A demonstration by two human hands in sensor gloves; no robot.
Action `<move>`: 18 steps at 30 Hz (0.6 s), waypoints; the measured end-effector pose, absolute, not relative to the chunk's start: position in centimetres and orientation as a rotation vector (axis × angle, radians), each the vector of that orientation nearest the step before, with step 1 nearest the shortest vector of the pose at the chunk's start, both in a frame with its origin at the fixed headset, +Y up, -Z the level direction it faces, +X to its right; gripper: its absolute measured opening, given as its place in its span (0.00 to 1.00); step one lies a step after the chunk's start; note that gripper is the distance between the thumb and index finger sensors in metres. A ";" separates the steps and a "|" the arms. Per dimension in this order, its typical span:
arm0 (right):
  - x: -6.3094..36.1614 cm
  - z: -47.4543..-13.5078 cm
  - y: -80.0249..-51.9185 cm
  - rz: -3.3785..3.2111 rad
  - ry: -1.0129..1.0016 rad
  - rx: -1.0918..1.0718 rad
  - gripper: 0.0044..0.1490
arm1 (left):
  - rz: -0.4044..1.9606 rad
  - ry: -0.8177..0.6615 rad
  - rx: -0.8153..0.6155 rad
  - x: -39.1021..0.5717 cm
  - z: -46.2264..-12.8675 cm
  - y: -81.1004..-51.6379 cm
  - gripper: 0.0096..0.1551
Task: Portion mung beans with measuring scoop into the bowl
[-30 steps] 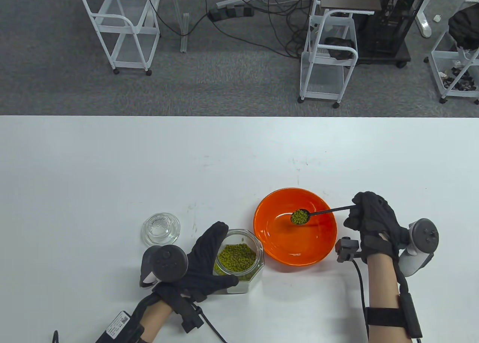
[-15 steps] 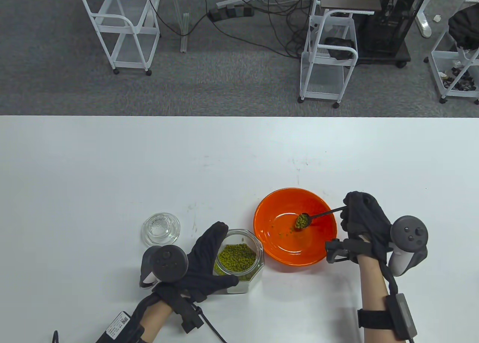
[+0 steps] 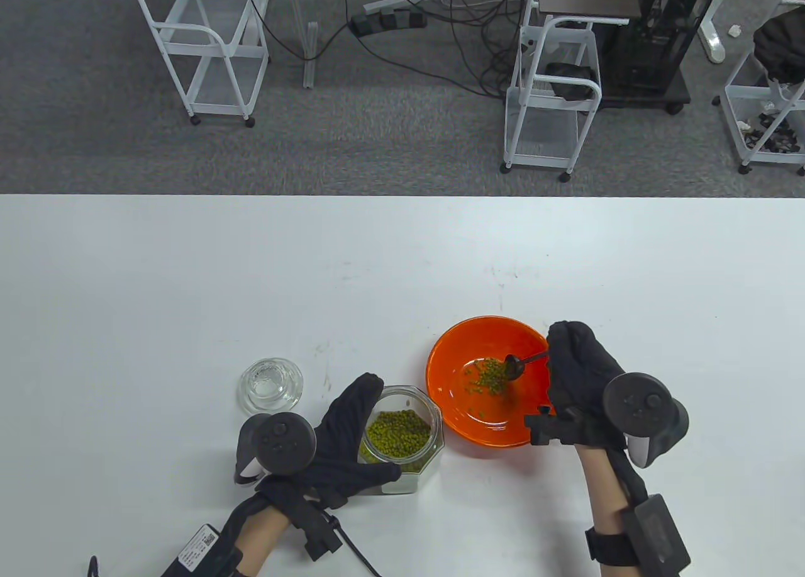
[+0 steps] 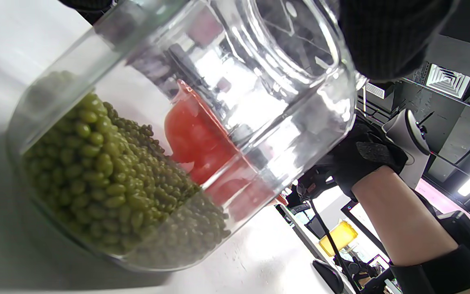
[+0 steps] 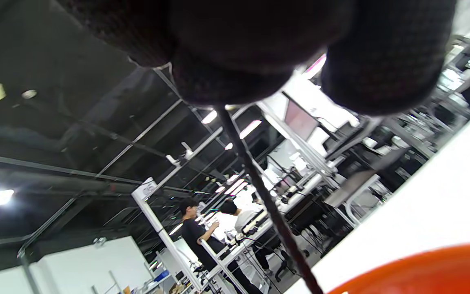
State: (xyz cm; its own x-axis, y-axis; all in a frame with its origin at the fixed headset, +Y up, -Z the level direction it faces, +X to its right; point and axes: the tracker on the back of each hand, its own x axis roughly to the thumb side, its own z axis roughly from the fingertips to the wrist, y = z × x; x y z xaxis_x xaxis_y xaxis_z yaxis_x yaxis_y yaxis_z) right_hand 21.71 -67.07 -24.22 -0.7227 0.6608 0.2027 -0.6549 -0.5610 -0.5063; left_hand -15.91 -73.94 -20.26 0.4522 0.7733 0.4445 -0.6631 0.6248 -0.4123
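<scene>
Right hand (image 3: 582,375) pinches the scoop (image 3: 514,364), tipped over beans (image 3: 487,379) in the bowl (image 3: 459,423); left hand (image 3: 339,442) clasps the jar (image 3: 415,470).

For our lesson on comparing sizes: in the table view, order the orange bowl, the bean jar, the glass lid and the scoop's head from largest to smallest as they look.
1. Bowl
2. Jar
3. Lid, only somewhat smaller than the jar
4. Scoop head, by far the smallest
</scene>
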 end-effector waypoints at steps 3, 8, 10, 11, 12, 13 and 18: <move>20.6 -24.1 -66.7 2.326 -0.757 0.114 0.26 | 0.893 -0.648 -0.189 -15.9 -20.3 -73.9 0.72; 19.4 -24.0 -66.9 2.425 -0.785 0.258 0.26 | 0.893 -0.648 -0.189 -15.9 -20.3 -73.9 0.72; 19.3 -24.0 -66.9 2.437 -0.803 0.293 0.26 | 0.893 -0.648 -0.189 -15.9 -20.3 -73.9 0.72; 19.2 -23.9 -66.9 2.437 -0.809 0.296 0.26 | 0.893 -0.648 -0.189 -15.9 -20.3 -73.9 0.72; 19.3 -23.8 -66.8 2.427 -0.828 0.295 0.26 | 0.893 -0.648 -0.189 -15.9 -20.3 -73.9 0.72; 19.3 -23.8 -66.7 2.418 -0.844 0.286 0.26 | 0.893 -0.648 -0.189 -15.9 -20.3 -73.9 0.72; 19.8 -23.5 -66.5 2.397 -0.922 0.233 0.26 | 0.893 -0.648 -0.189 -15.9 -20.3 -73.9 0.72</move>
State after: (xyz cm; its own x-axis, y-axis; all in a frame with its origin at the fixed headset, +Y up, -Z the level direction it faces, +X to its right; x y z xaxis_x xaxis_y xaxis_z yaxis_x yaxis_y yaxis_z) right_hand 19.81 -66.53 -23.47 -0.8306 0.4362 0.3461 -0.5557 -0.6096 -0.5653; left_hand -15.91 -73.94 -20.26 0.4522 0.7733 0.4445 -0.6631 0.6248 -0.4123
